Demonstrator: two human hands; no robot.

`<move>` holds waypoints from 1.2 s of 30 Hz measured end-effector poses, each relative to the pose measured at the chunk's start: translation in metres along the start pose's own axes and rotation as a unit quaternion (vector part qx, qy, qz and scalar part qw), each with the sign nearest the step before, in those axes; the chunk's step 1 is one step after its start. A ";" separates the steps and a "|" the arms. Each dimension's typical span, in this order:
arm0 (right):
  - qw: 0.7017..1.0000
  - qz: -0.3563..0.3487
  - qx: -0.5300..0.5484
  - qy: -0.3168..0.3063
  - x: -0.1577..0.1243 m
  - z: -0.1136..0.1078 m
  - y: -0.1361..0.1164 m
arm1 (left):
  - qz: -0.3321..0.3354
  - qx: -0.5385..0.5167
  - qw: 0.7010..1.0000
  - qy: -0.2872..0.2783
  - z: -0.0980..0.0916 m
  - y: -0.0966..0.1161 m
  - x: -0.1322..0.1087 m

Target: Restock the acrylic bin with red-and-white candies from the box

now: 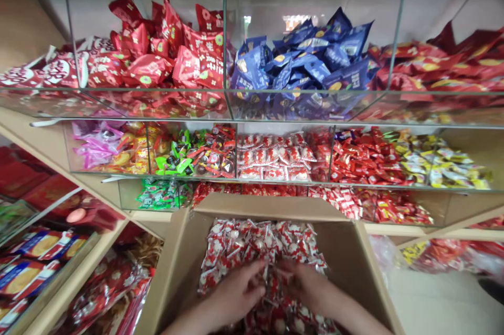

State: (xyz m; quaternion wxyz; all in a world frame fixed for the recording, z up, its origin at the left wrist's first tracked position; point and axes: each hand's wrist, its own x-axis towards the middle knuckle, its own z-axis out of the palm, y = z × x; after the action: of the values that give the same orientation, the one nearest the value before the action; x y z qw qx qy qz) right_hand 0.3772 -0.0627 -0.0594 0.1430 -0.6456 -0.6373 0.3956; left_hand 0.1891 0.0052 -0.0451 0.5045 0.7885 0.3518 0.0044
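Head view: both your hands are down in the cardboard box (368, 272), on its pile of red-and-white wrapped candies (252, 240). Left hand (236, 293) and right hand (305, 285) sit close together, fingertips nearly meeting, fingers curled into the wrappers. Can't tell if either actually grips one. Box is low centre, in front of the glass bins (299, 90). Blue packets (311, 56) top centre, red packets (169, 56) just left.

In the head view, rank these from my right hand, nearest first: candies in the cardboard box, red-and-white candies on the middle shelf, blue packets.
1. Boxed candies: touching the right hand, beneath it.
2. Middle-shelf candies: straight ahead, higher up.
3. Blue packets: top shelf, farthest.
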 end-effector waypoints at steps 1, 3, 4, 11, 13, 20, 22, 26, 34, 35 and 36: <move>0.992 -0.030 0.121 0.011 -0.004 -0.009 -0.009 | 0.004 -0.050 0.999 0.014 -0.004 0.009 0.001; 0.942 -0.061 0.330 0.005 -0.009 -0.021 -0.026 | 0.022 -0.168 0.985 0.046 -0.010 0.026 0.004; 0.913 -0.066 0.403 0.004 -0.011 -0.024 -0.032 | 0.022 -0.221 0.973 0.060 -0.012 0.033 0.006; 0.881 -0.063 0.455 0.115 -0.010 -0.016 -0.040 | 0.035 -0.389 0.910 0.141 -0.009 0.058 0.011; 0.875 -0.067 0.443 0.183 -0.009 -0.016 -0.039 | 0.034 -0.403 0.900 0.163 -0.006 0.059 0.013; 0.836 -0.046 0.468 0.282 -0.011 -0.022 -0.042 | 0.036 -0.425 0.890 0.161 -0.002 0.069 0.018; 0.828 -0.060 0.480 0.283 -0.014 -0.023 -0.042 | 0.052 -0.380 0.916 0.120 -0.005 0.070 0.017; 0.769 -0.069 0.591 0.234 -0.021 -0.026 -0.045 | 0.130 -0.180 0.951 0.213 -0.015 0.071 0.013; 0.741 -0.046 0.611 0.274 -0.018 -0.031 -0.059 | 0.168 -0.317 0.912 0.197 -0.012 0.067 0.007; 0.746 -0.053 0.603 0.278 -0.018 -0.030 -0.059 | 0.137 -0.377 0.896 0.191 -0.011 0.066 0.008; 0.749 -0.057 0.598 0.278 -0.017 -0.029 -0.059 | 0.107 -0.419 0.882 0.190 -0.011 0.066 0.008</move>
State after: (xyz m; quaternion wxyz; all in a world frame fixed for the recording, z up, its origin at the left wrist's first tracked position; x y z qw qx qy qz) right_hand 0.3578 -0.0610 0.0055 0.6932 -0.4720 -0.2380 0.4899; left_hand 0.2280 0.0020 0.0101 0.7076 0.5207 0.3199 0.3548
